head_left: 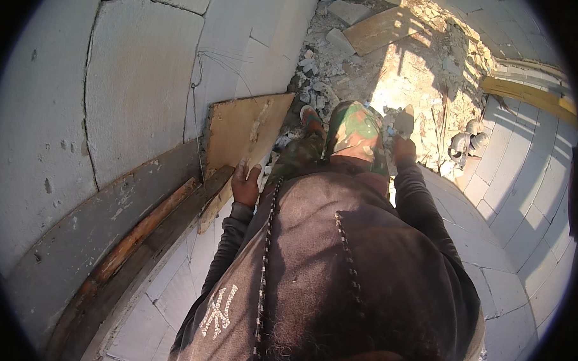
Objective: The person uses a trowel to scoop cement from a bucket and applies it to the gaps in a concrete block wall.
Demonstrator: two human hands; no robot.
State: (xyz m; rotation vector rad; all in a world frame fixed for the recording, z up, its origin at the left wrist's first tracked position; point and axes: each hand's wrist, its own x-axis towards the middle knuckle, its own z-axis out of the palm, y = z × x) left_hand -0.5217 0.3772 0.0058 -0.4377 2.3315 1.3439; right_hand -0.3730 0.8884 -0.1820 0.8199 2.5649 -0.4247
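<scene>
My right hand [404, 150] is closed round the handle of a trowel [404, 121]. Its grey blade points away from me, over the rubble beside my right knee. On the other side, my left hand [245, 185] hangs by my hip with thumb and fingers apart and nothing seen in it. It is nearest to a plywood board [236, 129] leaning on the block wall and to the end of a dark timber plank [206, 191]. Whether the fingertips touch the board I cannot tell.
Large pale blocks form the wall [143, 73] at left, with thin wires [196, 85] hanging down it. Broken rubble [343, 77] and a loose board [381, 30] cover the ground ahead. Grey pipe fittings [463, 143] and a yellow beam [527, 98] stand at right.
</scene>
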